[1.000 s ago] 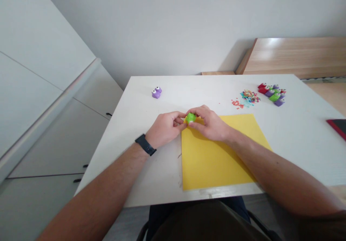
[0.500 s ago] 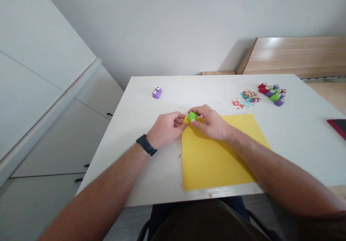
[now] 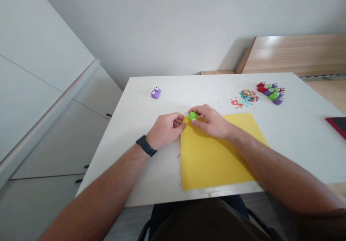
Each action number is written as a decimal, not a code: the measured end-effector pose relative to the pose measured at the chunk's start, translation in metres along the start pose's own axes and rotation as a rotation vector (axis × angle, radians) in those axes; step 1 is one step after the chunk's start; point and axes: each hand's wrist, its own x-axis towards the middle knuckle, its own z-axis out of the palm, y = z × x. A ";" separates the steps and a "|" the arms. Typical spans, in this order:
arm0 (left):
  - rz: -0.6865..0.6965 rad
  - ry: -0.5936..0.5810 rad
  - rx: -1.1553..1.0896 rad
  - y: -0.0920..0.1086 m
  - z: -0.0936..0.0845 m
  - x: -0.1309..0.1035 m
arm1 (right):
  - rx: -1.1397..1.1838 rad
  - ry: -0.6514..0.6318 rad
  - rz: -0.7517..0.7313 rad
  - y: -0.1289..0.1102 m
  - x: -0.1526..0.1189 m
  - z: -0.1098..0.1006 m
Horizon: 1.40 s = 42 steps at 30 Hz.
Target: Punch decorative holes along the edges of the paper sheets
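A sheet of yellow paper (image 3: 216, 161) lies on the white table in front of me. My left hand (image 3: 169, 128) pinches its far left corner between thumb and fingers. In my right hand (image 3: 212, 122) is a small green craft punch (image 3: 193, 116), gripped between thumb and index finger just right of that corner. A small dark mark shows on the corner; I cannot tell whether it is a hole. The right forearm crosses over the sheet and hides part of it.
Two purple craft punches (image 3: 155, 93) stand at the table's far left. A cluster of red, green and purple punches (image 3: 271, 92) sits far right, with a heap of coloured paper bits (image 3: 247, 97) beside it. A dark red-edged object (image 3: 336, 125) lies at the right edge.
The green punch has shifted slightly right, away from the paper's corner, and more of the corner shows. My left hand still pinches the sheet.
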 end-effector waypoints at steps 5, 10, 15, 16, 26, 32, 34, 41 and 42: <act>0.001 0.010 -0.002 0.000 0.001 0.000 | -0.020 -0.004 -0.007 0.001 0.000 -0.002; 0.012 0.017 0.003 0.001 0.001 0.000 | -0.028 -0.034 0.003 0.003 -0.001 -0.001; 0.008 0.024 -0.004 0.001 0.001 0.000 | -0.043 -0.064 -0.009 0.003 -0.001 0.001; 0.004 0.023 -0.012 0.001 0.001 0.000 | -0.044 -0.063 -0.011 0.002 -0.001 0.002; -0.001 0.030 -0.014 -0.001 0.002 0.001 | -0.028 -0.057 -0.024 0.001 0.000 0.003; -0.006 0.039 -0.007 -0.002 0.003 0.001 | -0.016 -0.060 -0.020 0.003 0.000 0.003; 0.001 0.043 -0.001 -0.003 0.004 0.002 | -0.020 -0.060 -0.025 0.003 0.000 0.003; 0.001 0.033 -0.010 -0.006 0.004 0.002 | -0.016 -0.059 -0.036 0.002 0.000 0.003; 0.000 0.033 -0.011 -0.006 0.004 0.002 | -0.015 -0.055 -0.037 0.002 0.000 0.003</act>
